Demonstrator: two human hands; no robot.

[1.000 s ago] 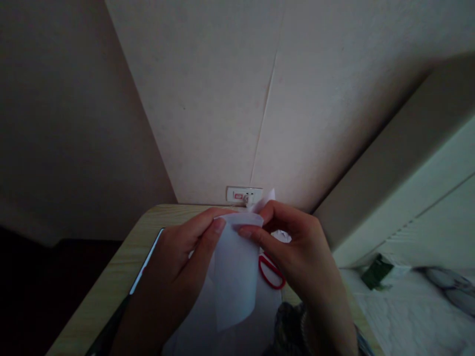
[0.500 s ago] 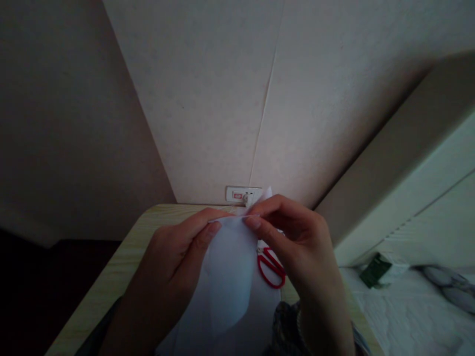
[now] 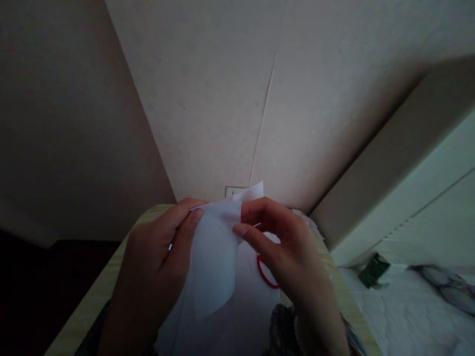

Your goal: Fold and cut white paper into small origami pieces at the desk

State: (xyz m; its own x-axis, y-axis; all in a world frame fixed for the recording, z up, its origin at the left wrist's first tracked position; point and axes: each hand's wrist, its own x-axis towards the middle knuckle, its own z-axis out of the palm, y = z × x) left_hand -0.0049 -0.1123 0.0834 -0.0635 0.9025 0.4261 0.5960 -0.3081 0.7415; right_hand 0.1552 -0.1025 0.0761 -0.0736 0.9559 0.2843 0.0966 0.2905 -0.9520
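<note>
A thin white sheet of paper (image 3: 215,262) hangs between my two hands above the table, its lower end curling. My left hand (image 3: 163,247) pinches its upper left edge between thumb and forefinger. At the right edge of the sheet, my right hand (image 3: 282,237) has its thumb in front and its fingers behind the paper. One corner of the paper sticks up past my right fingertips. Beneath my right hand shows a red handle loop of the scissors (image 3: 262,273); the rest of them is hidden. More white paper (image 3: 256,306) lies on the table below.
The pale wooden table (image 3: 102,287) stands against a wall with a socket (image 3: 234,191). Crumpled white scraps (image 3: 310,223) lie at its back right corner. To the right are a white quilted surface, a green packet (image 3: 374,270) and glasses-like dark loops (image 3: 441,282).
Both hands and the paper have shifted left. My hands are farther apart, and more of the paper's top edge shows between them. My right hand now covers more of the scissors.
</note>
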